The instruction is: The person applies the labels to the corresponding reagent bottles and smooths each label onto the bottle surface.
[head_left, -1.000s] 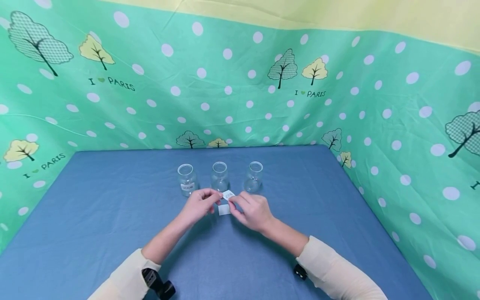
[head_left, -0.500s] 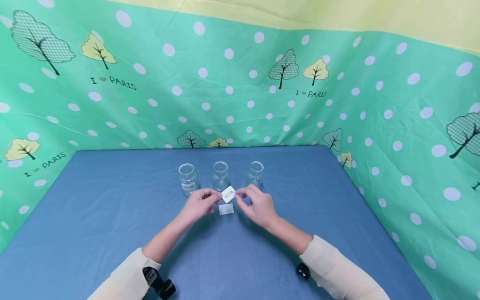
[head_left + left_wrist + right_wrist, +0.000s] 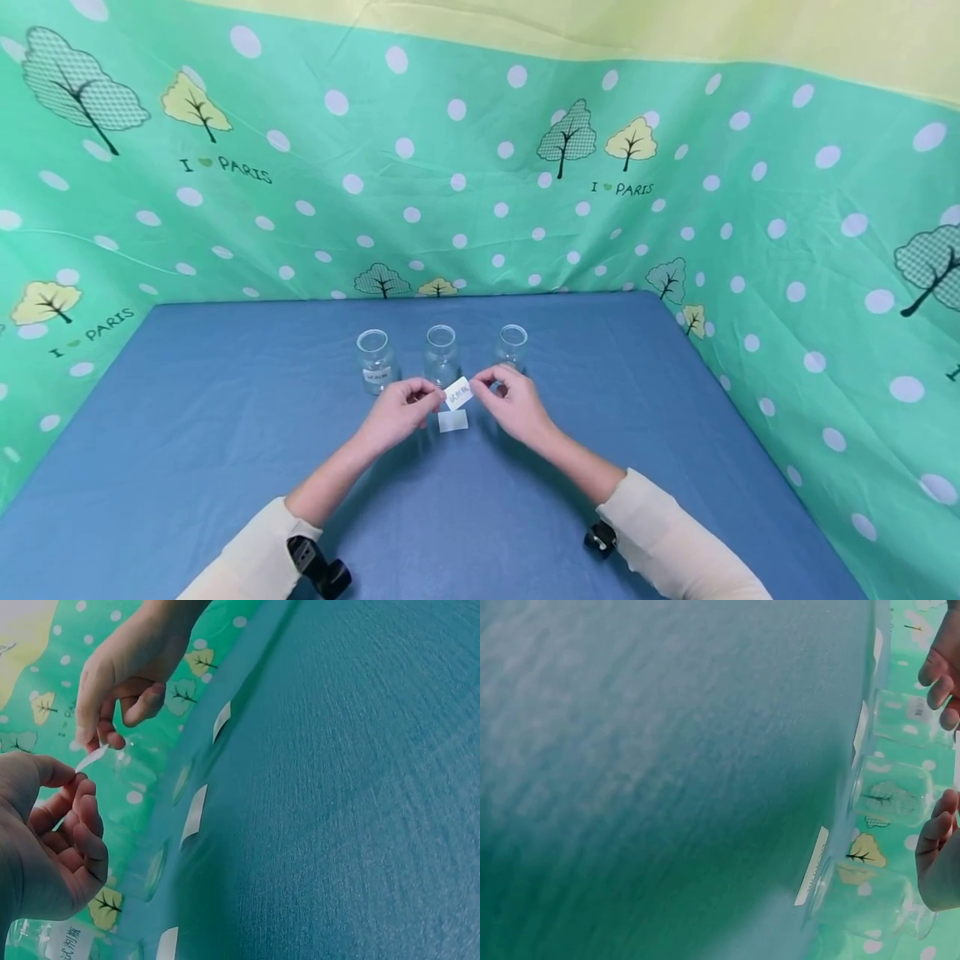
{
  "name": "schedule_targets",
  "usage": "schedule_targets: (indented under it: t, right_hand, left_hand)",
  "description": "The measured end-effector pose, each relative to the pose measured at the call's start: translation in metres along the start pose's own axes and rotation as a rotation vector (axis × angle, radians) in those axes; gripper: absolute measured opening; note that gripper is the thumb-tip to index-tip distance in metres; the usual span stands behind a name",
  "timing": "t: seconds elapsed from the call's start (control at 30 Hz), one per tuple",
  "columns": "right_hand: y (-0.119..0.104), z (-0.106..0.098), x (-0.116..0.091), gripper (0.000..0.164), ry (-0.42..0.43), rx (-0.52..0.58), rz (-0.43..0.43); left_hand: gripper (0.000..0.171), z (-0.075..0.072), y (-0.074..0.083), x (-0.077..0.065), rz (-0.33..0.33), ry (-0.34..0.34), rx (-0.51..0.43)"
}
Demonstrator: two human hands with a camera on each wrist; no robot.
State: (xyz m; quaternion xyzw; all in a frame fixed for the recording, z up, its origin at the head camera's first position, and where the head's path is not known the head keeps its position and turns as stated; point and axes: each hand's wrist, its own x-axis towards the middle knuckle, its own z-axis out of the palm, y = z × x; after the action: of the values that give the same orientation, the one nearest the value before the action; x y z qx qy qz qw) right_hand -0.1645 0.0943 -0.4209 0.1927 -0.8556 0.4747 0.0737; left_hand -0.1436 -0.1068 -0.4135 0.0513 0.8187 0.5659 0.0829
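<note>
A small white label with handwriting (image 3: 458, 392) is stretched between the two hands, tilted, in front of the middle jar. My left hand (image 3: 401, 410) pinches its left corner between thumb and index finger. The thumb and fingertips of my right hand (image 3: 517, 407) pinch the opposite corner. Behind the hands stand three open glass jars: a left jar (image 3: 372, 354) bearing a similar written label (image 3: 377, 375), a plain middle jar (image 3: 441, 354), and a right jar (image 3: 513, 340), its lower part hidden by the right hand. In the left wrist view, the label (image 3: 91, 759) appears nearly edge-on.
A white paper piece (image 3: 453, 421) lies on the blue cloth just below the held label. Through the left wrist view, more white pieces show in a row, including a far piece (image 3: 221, 721) and a near piece (image 3: 167, 945). A green patterned curtain (image 3: 465, 150) rises behind the table.
The right hand has shifted slightly right and up, uncovering the label's writing and the paper below it. The label has turned and is tilted more. The left hand stays almost in place.
</note>
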Motion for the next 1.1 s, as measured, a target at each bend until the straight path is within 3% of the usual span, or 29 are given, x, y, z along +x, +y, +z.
schedule_targets:
  t: [0.17,0.37,0.53,0.73,1.1]
  right_hand:
    - [-0.002,0.002,0.002,0.007,-0.017,0.072,0.055]
    - [-0.005,0.004,0.005,0.016,-0.068,0.237,0.202]
    - [-0.004,0.006,0.007,0.019,-0.098,0.248,0.265]
    - [-0.005,0.007,0.007,0.012,-0.103,0.258,0.289]
    - [-0.002,0.013,0.009,0.012,-0.095,0.305,0.277]
  left_hand:
    - [0.019,-0.002,-0.001,-0.001,0.029,0.011,0.055]
    - [0.015,-0.003,0.001,-0.002,0.049,0.032,0.126]
    - [0.013,-0.004,0.001,-0.003,0.071,0.041,0.161]
    - [0.014,-0.004,-0.002,-0.001,0.061,0.059,0.171]
    - [0.016,-0.003,-0.007,0.006,0.046,0.157,0.132]
